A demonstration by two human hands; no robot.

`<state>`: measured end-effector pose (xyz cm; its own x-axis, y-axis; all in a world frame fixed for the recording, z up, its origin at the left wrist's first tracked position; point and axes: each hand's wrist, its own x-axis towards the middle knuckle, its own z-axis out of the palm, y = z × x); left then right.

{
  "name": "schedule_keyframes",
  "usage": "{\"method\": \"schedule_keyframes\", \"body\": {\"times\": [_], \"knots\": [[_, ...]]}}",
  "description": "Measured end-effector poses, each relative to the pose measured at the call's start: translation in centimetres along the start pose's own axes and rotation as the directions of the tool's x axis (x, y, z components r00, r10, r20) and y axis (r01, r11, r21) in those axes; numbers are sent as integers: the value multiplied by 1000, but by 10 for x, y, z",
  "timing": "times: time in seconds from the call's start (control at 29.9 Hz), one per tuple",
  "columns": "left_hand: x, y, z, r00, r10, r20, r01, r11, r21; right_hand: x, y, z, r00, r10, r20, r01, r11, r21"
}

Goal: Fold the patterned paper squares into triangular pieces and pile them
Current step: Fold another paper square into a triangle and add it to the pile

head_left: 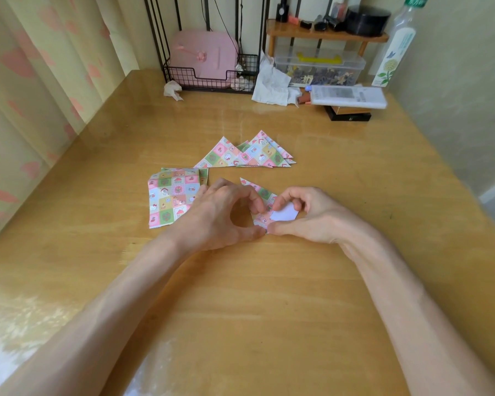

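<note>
**Sheet** (260, 191): mid-fold at the centre of the table (269, 281), with a patch of white underside showing.

**Left hand** (220, 212): thumb and forefinger pinch the sheet's near corner.

**Right hand** (306, 215): pinches the same sheet, and the two thumbs meet at that corner.

**Done:** triangles (249, 154), several in a loose fanned pile just beyond the hands.

**Remaining:** squares (169, 195), a flat stack beside the left hand, which hides its right edge (count unreadable, more than one).

**Progress, as judged:** about midway. This fold still needs its crease pressed, then the piece goes on the pile.
</note>
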<state>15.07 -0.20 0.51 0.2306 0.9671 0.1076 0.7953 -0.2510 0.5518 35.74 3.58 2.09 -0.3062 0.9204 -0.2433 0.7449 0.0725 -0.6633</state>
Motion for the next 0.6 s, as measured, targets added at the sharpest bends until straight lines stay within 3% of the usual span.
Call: {"method": "schedule_keyframes", "body": {"times": [0.6], "knots": [[-1,-1,-6,1000,4,22,-3,1000,-19,-5,-10,8,998,60,-24,-63,988,-143]]}}
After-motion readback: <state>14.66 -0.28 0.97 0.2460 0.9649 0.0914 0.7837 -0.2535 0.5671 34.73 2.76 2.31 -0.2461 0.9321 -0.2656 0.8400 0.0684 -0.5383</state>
